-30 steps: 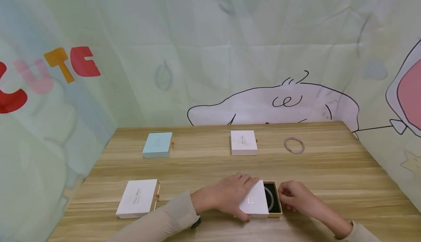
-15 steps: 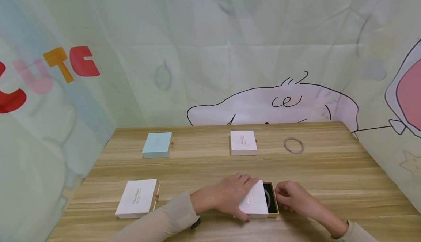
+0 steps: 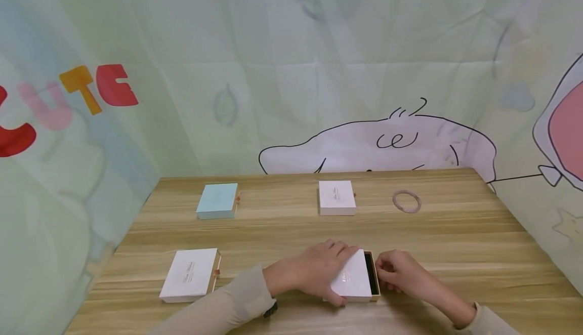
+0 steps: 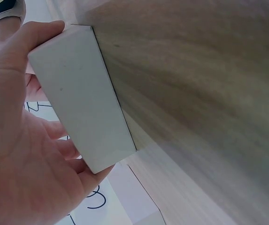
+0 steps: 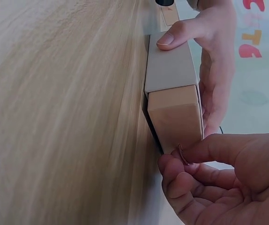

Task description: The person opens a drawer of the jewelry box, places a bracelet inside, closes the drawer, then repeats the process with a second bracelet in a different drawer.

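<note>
A white drawer-style gift box (image 3: 357, 279) lies on the table, its tan inner drawer (image 5: 179, 112) sticking a little way out on the right. My left hand (image 3: 314, 273) spans the white sleeve, thumb on the near side and fingers on the far side, as the left wrist view also shows. At the drawer's front, my right hand (image 3: 403, 274) pinches a small ribbon pull tab (image 5: 185, 155) between thumb and finger. Only a strip of the drawer's dark lining (image 3: 371, 274) shows.
A white box (image 3: 189, 274) lies at front left. Farther back are a light blue box (image 3: 218, 198), another white box (image 3: 336, 197) and a greyish bangle (image 3: 407, 201) on the wooden table (image 3: 273, 228). A printed curtain (image 3: 291, 72) stands behind.
The drawer has slid left into the sleeve, my right hand moving with it. The ring-shaped bangle seen inside it before is now hidden. My left hand has kept its place.
</note>
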Demonstrator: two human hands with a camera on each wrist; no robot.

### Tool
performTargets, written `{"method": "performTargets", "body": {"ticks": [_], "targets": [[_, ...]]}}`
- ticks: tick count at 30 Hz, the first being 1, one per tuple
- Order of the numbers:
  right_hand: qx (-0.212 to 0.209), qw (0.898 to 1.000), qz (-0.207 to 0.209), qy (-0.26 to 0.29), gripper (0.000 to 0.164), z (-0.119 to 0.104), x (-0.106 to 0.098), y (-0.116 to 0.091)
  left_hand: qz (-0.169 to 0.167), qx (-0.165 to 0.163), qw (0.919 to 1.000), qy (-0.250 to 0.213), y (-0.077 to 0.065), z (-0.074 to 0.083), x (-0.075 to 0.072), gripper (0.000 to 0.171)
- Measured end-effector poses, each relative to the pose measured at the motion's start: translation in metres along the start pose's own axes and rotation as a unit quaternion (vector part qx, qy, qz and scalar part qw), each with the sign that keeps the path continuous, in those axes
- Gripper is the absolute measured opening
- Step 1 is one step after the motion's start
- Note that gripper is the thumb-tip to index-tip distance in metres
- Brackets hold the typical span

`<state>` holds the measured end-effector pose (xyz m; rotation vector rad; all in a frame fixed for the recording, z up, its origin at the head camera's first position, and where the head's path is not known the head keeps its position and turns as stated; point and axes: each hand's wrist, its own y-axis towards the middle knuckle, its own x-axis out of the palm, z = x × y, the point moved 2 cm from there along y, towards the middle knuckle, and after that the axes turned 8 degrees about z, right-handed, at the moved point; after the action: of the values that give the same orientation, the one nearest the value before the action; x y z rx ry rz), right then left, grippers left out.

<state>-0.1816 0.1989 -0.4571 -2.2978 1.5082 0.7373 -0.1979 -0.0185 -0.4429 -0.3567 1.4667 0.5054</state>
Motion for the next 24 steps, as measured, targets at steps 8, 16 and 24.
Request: {"method": "performTargets", "body": {"ticks": [8,16,24], "targets": [[-0.008,1.000,-0.003,-0.006,0.018,-0.0026,0.0025,0.0036,-0.003,-0.001,0.9999,-0.011,0.0005,-0.0010,0.0005,0.104],[-0.011,1.000,-0.004,0.001,0.017,-0.0037,0.0060,0.0059,-0.005,-0.001,0.9999,-0.010,0.0009,-0.0014,0.0014,0.105],[-0.005,1.000,-0.011,0.008,0.016,-0.0059,0.0091,0.0082,-0.012,-0.005,0.9998,-0.014,0.0009,-0.0018,0.0002,0.104]]}}
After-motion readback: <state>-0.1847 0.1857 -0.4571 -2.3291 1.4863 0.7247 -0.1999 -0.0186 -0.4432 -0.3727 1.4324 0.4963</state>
